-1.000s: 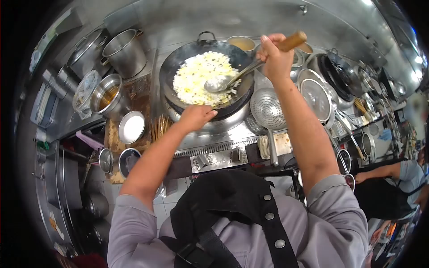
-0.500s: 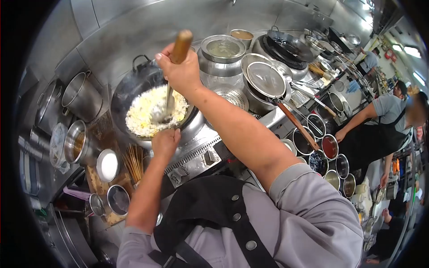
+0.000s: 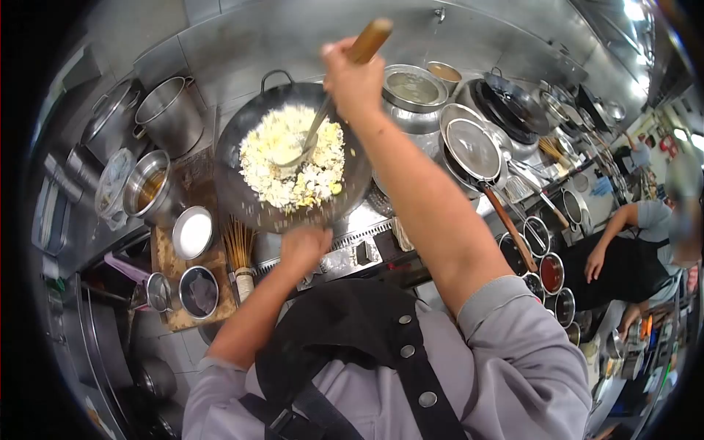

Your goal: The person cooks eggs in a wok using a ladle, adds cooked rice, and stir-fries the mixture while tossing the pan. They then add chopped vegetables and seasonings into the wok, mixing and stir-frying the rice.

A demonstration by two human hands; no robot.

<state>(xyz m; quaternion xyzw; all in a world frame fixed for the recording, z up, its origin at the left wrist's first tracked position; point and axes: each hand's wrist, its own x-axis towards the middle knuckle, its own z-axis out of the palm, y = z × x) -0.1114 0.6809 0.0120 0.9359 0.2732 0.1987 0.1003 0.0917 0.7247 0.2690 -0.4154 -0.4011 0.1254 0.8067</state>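
Note:
In the head view, a dark wok [image 3: 353, 180] holds white rice mixed with yellow bits of egg [image 3: 297, 189]. My right hand [image 3: 355, 82] is wrapped around the wooden handle of a ladle [image 3: 315, 125] above the wok's far right side. The ladle slants down to the left, and its bowl rests among the rice, carrying some of it. At the near rim, my left hand [image 3: 304, 248] is closed on the wok; the part it grips is hidden beneath the fingers. A loop handle [image 3: 277, 75] stands at the far rim.
Left of the wok are steel pots [image 3: 170, 117], a bowl of white contents [image 3: 193, 233] and a bundle of thin sticks [image 3: 239, 246]. On the right are strainers [image 3: 473, 149], a water-filled basin [image 3: 415, 86] and sauce containers [image 3: 551, 273]. A co-worker [image 3: 616, 249] stands farther right.
The wok has shifted and tilted toward me, with the rice spread wider. My right hand and ladle have lifted and leaned right. The camera view has turned slightly left.

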